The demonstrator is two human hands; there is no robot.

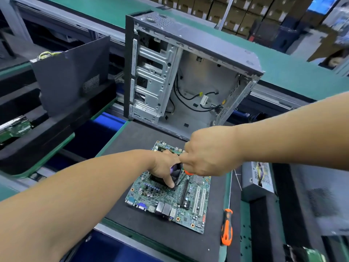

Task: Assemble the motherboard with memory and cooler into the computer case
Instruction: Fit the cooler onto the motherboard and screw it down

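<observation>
Green conveyor lines cross a factory floor, with stacked cartons at the back and a black foam mat [143, 220] covering the desk in front. On the mat lies the green motherboard [170, 197], flat, its port block toward the near edge and its white expansion slots to the right. A black cooler [174, 173] sits on the board's middle. The left hand [164, 167] grips the cooler from the left, fingers curled down its side with a fingertip touching the board. The right hand [207, 150] is closed in a fist just above the cooler, its grip wrapped round something orange that peeks out below the palm; what it is cannot be told. Behind the board the open computer case [188, 72] stands upright at the mat's far edge, its drive bays on the left and loose black cables inside. An orange-and-black screwdriver [226, 226] lies on the mat's right edge, apart from the board. A grey power supply [257, 178] rests further right.
</observation>
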